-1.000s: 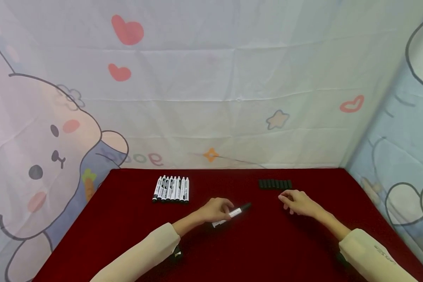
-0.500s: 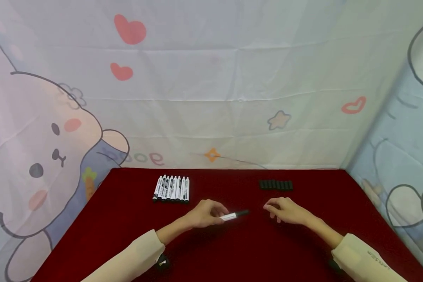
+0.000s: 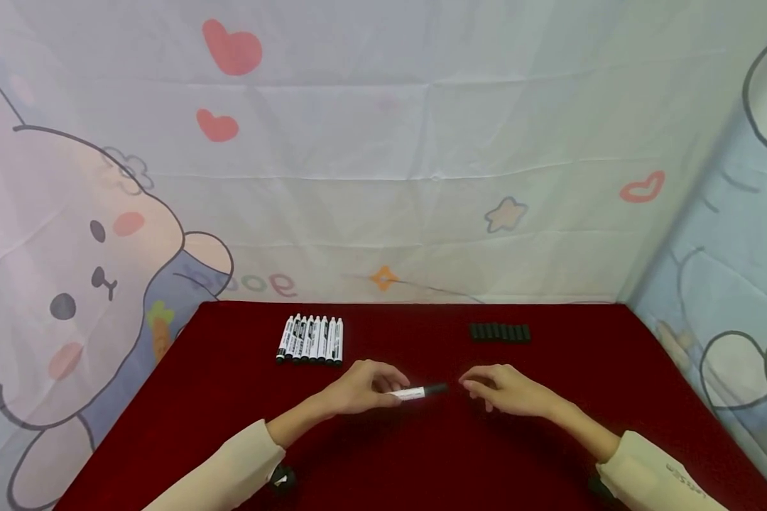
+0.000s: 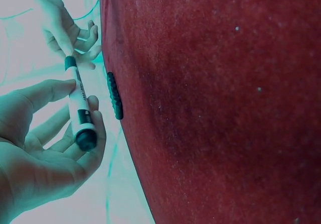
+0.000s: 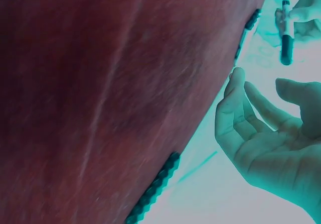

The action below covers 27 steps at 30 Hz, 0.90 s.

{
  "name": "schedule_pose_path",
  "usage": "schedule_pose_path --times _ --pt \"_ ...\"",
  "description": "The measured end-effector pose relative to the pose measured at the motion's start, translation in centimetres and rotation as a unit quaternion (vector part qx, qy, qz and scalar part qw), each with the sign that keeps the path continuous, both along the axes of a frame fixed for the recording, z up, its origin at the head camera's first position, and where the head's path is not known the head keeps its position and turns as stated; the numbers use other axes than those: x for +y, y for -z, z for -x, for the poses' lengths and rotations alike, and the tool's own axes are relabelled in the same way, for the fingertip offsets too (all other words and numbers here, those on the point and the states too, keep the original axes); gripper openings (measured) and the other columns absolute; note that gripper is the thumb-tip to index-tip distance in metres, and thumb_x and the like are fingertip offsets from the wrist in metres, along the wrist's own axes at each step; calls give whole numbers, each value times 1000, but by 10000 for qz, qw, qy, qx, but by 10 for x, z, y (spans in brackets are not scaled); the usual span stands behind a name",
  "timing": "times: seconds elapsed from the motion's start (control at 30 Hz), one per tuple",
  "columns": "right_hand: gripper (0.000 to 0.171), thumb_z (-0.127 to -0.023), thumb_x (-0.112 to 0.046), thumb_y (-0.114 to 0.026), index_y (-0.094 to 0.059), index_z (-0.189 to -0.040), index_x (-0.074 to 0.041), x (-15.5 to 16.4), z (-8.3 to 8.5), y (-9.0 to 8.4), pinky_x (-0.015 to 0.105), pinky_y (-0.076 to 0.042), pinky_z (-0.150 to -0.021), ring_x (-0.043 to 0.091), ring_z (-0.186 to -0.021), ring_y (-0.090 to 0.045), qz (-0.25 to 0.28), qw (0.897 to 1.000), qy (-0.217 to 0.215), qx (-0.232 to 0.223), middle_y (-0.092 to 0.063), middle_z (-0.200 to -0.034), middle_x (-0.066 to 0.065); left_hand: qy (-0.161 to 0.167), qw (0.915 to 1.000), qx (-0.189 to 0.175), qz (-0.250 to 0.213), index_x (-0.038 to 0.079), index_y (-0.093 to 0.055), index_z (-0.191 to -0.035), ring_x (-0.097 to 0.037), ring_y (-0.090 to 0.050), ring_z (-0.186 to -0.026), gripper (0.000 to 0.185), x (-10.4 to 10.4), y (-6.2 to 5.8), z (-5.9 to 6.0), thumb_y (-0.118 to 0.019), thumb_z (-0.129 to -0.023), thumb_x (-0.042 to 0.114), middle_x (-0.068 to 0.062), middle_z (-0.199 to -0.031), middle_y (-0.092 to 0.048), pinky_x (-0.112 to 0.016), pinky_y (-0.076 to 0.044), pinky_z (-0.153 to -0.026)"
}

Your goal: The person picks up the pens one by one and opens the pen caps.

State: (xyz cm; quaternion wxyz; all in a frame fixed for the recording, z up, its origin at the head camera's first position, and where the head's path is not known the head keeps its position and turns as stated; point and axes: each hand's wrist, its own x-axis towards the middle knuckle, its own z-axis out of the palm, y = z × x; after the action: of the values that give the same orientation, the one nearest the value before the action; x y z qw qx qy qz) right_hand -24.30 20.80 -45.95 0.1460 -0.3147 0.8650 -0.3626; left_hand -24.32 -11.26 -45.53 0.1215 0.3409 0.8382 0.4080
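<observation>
Marker [image 3: 417, 392] in white with a black cap is held over the middle of the red table [image 3: 230, 397], pinched between thumb and curled fingers of the left hand [image 3: 361, 387], its capped end pointed toward 3 o'clock. The right hand [image 3: 508, 390] is found just beside that capped end, at 3 o'clock from it, fingers loosely bent and nothing held; whether the fingertips touch the cap cannot be told from the head view, while in the left wrist view the cap [image 4: 70, 63] is seen close against them. A row of white markers [image 3: 310, 340] is laid at 11 o'clock from the left hand, near the far edge. A row of black caps [image 3: 500, 332] is laid at 12 o'clock from the right hand, well apart from the markers.
</observation>
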Motion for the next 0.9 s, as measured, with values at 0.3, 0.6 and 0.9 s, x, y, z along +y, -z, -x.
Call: schedule_pose_path --times 0.3,0.6,0.9 --pt "43 -109 -27 -50 -57 -138 4 -23 -12 -1 28 -58 -59 17 -70 -66 199 9989 -198 -365 -74 -101 18 153 9997 49 -157 -2 -72 -116 -17 -72 -94 25 3 6 -6 -73 -93 6 -15 -106 -76 -21 -56 -83" --pt "34 -110 -21 -46 -61 -131 1 -34 -21 1 26 -57 -59 9 -71 -67 364 9939 -742 -726 -73 -100 14 128 9992 55 -362 -1 -70 -119 -16 -70 -93 26 3 12 -9 -72 -95 9 -14 -104 -72 -21 -54 -83" --pt "31 -110 -20 -47 -65 -119 3 -39 -21 8 14 -35 -51 -4 -55 -39 435 9928 -838 -738 -47 -67 -10 426 9980 227 -413 1 -70 -118 -11 -67 -96 22 8 15 -12 -69 -97 6 -13 -105 -71 -21 -55 -86"
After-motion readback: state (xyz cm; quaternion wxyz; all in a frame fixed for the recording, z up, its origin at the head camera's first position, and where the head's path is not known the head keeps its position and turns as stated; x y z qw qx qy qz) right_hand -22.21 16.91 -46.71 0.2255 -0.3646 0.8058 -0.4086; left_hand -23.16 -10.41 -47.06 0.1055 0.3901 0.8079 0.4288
